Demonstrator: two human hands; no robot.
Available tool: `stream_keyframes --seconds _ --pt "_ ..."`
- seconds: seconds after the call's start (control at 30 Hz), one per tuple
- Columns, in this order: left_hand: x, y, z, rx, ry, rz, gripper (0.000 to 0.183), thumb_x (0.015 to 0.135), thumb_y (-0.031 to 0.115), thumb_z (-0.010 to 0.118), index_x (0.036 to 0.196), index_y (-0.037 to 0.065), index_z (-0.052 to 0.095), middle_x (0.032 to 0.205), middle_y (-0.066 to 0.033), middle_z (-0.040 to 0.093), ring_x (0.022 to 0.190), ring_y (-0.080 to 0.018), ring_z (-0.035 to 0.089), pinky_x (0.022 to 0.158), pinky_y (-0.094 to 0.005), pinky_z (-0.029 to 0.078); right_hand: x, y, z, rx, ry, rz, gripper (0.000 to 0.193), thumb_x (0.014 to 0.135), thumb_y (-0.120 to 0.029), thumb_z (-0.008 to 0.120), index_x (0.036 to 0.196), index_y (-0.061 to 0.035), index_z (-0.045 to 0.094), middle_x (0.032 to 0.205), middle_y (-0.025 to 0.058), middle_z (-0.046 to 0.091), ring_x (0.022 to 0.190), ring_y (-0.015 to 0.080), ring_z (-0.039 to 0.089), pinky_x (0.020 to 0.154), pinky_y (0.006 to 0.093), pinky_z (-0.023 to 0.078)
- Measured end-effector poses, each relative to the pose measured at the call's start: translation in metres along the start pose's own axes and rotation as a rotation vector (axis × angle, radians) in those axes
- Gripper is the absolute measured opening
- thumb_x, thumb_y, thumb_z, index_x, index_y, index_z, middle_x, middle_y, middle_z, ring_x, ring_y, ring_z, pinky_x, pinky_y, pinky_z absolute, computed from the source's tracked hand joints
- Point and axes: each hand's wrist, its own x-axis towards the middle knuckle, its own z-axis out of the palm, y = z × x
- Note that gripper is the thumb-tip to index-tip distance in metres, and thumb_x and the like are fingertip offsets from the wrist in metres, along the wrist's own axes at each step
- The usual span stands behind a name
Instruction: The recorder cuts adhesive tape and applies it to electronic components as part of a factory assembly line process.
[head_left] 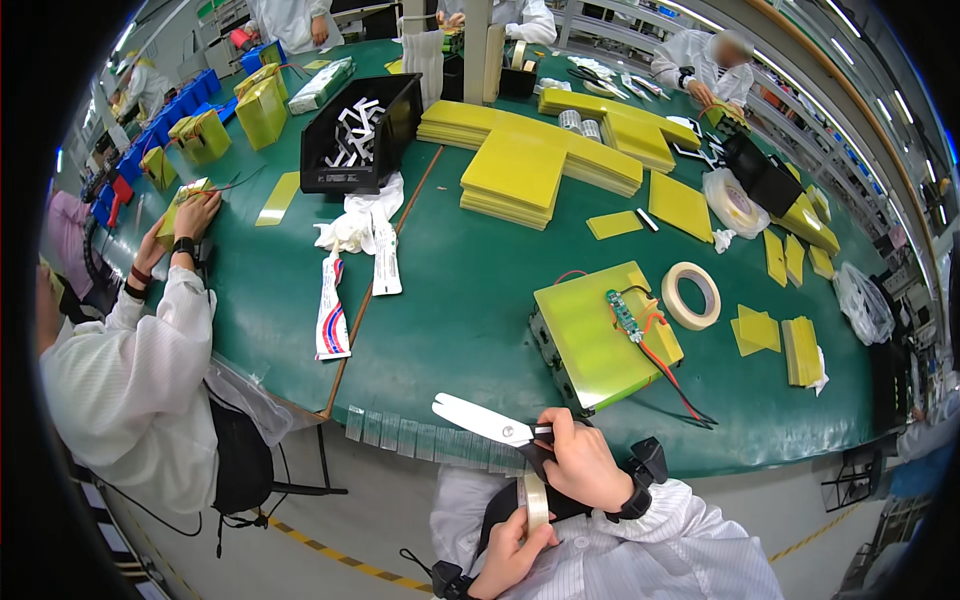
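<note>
The right hand (588, 465) grips scissors (485, 420) at the near edge of the table (440, 330), long axis mainly left-right, blades pointing left and slightly far. The left hand (510, 555) holds a tape roll (537, 502), nearer than the scissors.

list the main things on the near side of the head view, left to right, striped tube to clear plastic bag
Striped tube, scissors in the right hand, yellow block with green circuit board, tape roll lying flat, two overlapping yellow sheets, yellow stack, clear plastic bag.
</note>
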Motion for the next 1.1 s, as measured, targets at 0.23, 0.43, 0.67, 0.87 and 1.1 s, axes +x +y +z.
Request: stream_keyframes --seconds 0.23,0.43,0.67,0.87,1.1 --pt "0.000 0.013 0.009 -0.149 0.102 0.013 0.015 0.091 0.012 0.049 0.085 -0.001 0.051 0.063 -0.0016 0.054 0.052 -0.0075 0.043 0.048 -0.0228 0.034 -0.001 0.000 0.002 -0.016 0.027 0.006 0.039 0.070 0.002 0.061 0.103 0.0025 0.040 0.071 0.0180 0.059 0.065 0.0368 0.060 0.057 0.0435 0.046" --pt "-0.001 0.008 0.006 -0.273 0.107 -0.051 0.012 0.092 0.012 0.048 0.089 0.000 0.050 0.063 -0.0011 0.050 0.053 -0.0079 0.042 0.050 -0.0223 0.035 -0.003 -0.004 0.004 -0.088 0.052 -0.020 0.043 0.064 0.003 0.062 0.103 -0.0004 0.042 0.065 0.0151 0.056 0.061 0.0341 0.058 0.055 0.0433 0.045" --pt "-0.004 0.007 0.008 -0.231 0.133 -0.030 0.012 0.093 0.013 0.048 0.088 0.002 0.049 0.062 -0.0003 0.048 0.054 -0.0073 0.042 0.050 -0.0216 0.034 -0.023 0.002 0.014 -0.198 0.307 -0.102 0.038 0.067 0.001 0.060 0.104 -0.0026 0.051 0.062 0.0106 0.054 0.056 0.0285 0.056 0.052 0.0390 0.046" --pt "-0.005 -0.006 -0.005 -0.196 0.080 -0.038 0.016 0.092 0.010 0.049 0.098 -0.004 0.053 0.064 -0.0033 0.052 0.058 -0.0088 0.048 0.055 -0.0231 0.040 -0.058 0.010 -0.038 0.187 0.074 0.039 0.045 0.067 -0.012 0.077 0.106 -0.0024 0.058 0.077 0.0111 0.065 0.063 0.0180 0.065 0.055 0.0272 0.051" --pt "-0.009 -0.007 0.002 -0.256 0.183 -0.052 0.021 0.095 0.018 0.047 0.079 0.004 0.050 0.062 -0.0001 0.048 0.053 -0.0072 0.042 0.049 -0.0217 0.034 -0.086 0.039 -0.104 0.146 -0.430 0.101 0.043 0.068 -0.023 0.077 0.098 0.0036 0.060 0.070 0.0174 0.063 0.059 0.0329 0.061 0.055 0.0350 0.048"
